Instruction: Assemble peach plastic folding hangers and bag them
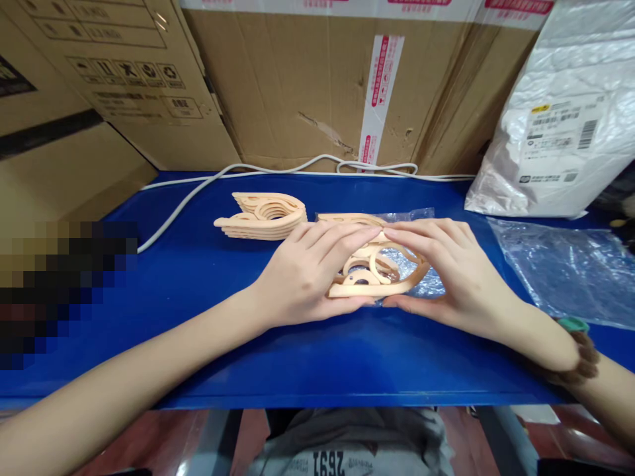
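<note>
On the right, a white parcel (555,132) is standing, its contents hidden, beside clear plastic film (570,274). The left hand (302,274) and right hand (461,277) are gripping pale tan, curved openwork pieces (380,289) between them, near a layered stack (268,231), while the blue table (297,363) is running back to taped cardboard boxes (297,73).

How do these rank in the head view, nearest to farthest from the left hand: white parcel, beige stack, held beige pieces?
1. Held beige pieces: touching the left hand, on its right.
2. Beige stack: just beyond the hand, to its left.
3. White parcel: farthest, at the back right.
</note>
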Demonstrator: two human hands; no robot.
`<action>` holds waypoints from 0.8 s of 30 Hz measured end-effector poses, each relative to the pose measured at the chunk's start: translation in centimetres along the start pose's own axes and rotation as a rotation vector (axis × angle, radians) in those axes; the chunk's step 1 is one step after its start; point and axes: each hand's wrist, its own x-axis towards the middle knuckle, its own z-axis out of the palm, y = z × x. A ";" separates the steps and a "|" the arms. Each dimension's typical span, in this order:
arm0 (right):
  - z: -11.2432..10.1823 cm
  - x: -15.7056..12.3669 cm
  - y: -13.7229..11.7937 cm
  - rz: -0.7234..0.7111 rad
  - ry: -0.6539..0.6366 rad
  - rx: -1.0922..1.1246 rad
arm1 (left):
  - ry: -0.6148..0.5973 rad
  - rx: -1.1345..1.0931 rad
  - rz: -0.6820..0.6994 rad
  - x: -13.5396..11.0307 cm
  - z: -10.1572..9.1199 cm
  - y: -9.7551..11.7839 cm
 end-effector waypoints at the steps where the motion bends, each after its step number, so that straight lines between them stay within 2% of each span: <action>1: 0.1 0.0 0.0 -0.008 0.007 -0.014 | 0.007 -0.003 0.002 0.0 0.1 0.0; 5: 0.4 0.2 -0.1 -0.001 0.004 -0.038 | 0.017 -0.038 -0.035 0.2 0.1 0.2; 8: -0.2 0.2 0.6 0.055 0.005 -0.040 | -0.020 -0.137 -0.103 0.3 0.0 -0.1; 13: -2.7 -0.6 4.7 0.174 -0.018 -0.098 | -0.196 -0.243 -0.163 0.0 0.1 -1.6; 19: -4.5 -3.2 10.6 0.274 -0.215 -0.072 | -0.364 -0.320 -0.197 -0.7 0.7 -2.8; 22: -4.7 -4.4 12.0 0.316 -0.296 -0.004 | -0.394 -0.313 -0.226 -0.8 0.8 -2.9; 24: -4.8 -4.6 11.9 0.332 -0.342 0.035 | -0.400 -0.306 -0.233 -0.8 0.8 -2.8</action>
